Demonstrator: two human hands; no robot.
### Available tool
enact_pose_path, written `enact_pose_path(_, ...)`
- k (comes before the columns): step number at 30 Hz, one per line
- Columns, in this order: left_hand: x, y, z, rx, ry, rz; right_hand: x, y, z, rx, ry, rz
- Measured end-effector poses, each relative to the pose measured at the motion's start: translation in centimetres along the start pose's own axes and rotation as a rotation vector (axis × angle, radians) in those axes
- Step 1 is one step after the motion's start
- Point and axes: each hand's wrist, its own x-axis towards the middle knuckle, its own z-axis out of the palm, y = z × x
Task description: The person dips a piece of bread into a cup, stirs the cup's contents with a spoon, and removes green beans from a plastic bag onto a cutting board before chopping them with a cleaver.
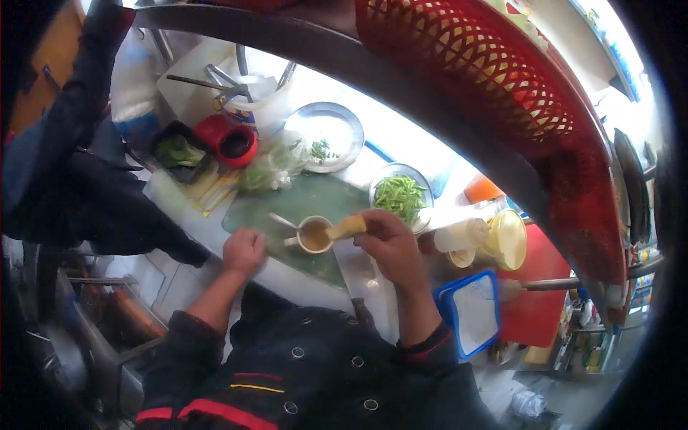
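Observation:
A white cup (321, 245) of brown liquid stands on the green cutting board (294, 208), with a spoon (284, 221) leaning out over its left side. Between the fingers of my right hand (393, 247) is a piece of yellowish food (347, 228), held at the cup's right rim. My left hand (244, 251) is closed at the counter's near edge, left of the cup; whether it holds anything is hidden. Under my right hand lies a wide metal blade (362, 269), its dark handle toward me.
Behind the board are a plate with chopped greens (344, 136), a bowl of sliced green vegetables (400, 197) and a red container (237, 145). Blue-rimmed tray (476, 319) and squeeze bottle (462, 235) stand right. Another person's dark sleeve (79, 93) is at left; a red shelf (502, 136) hangs overhead.

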Motion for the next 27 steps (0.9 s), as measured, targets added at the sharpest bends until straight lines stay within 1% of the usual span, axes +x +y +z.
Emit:
enact_pose_path(2, 0.0, 0.2, -0.1, 0.004, -0.002, -0.015, 0.8, 1.7, -0.6, -0.197, -0.004, 0.068)
enact_pose_path(3, 0.0, 0.1, -0.1, -0.004, -0.010, -0.021, 0.8, 2.3, -0.5, -0.190, -0.005, 0.071)
enact_pose_path(5, 0.1, -0.3, 0.1, -0.004, -0.009, -0.024, 1.2, 3.2, 0.0, -0.050, 0.020, 0.084)
enact_pose_path(6, 0.2, -0.3, 0.2, -0.005, 0.003, -0.012, 1.4, 3.7, 0.0, -0.045, 0.015, 0.081)
enact_pose_path(8, 0.0, -0.3, 0.2, -0.004, 0.012, 0.003, 1.5, 4.8, -0.1, -0.018, 0.017, 0.161)
enact_pose_path(9, 0.0, 0.1, -0.1, -0.007, 0.003, -0.001, 1.7, 5.5, -0.3, -0.017, 0.018, 0.159)
enact_pose_path(11, 0.0, 0.4, -0.2, -0.008, -0.008, -0.001, 2.0, 7.2, -0.6, -0.079, 0.013, 0.227)
enact_pose_path(15, -0.1, 0.5, -0.2, -0.044, 0.014, -0.009, 2.7, 9.3, -0.5, -0.181, 0.013, 0.236)
enact_pose_path(17, -0.2, 0.5, -0.1, -0.054, 0.014, -0.027, 2.9, 10.2, -0.2, -0.368, 0.066, 0.098)
enact_pose_path(18, -0.2, 0.3, 0.0, -0.052, 0.021, -0.015, 2.9, 9.9, -0.1, -0.370, 0.061, 0.099)
enact_pose_path(20, -0.2, 0.0, 0.2, -0.050, 0.034, -0.008, 3.4, 9.2, 0.0, -0.801, -0.004, -0.156)
enact_pose_path(21, -0.4, 0.0, 0.2, -0.041, 0.038, -0.013, 3.6, 9.2, 0.1, -0.802, -0.010, -0.156)
enact_pose_path(23, -0.4, 0.0, 0.3, -0.033, 0.045, -0.021, 4.2, 9.3, 0.3, -1.042, -0.055, -0.244)
enact_pose_path(27, -0.3, 0.1, 0.2, -0.011, 0.027, -0.036, 4.5, 9.8, 1.1, -1.165, -0.104, -0.254)
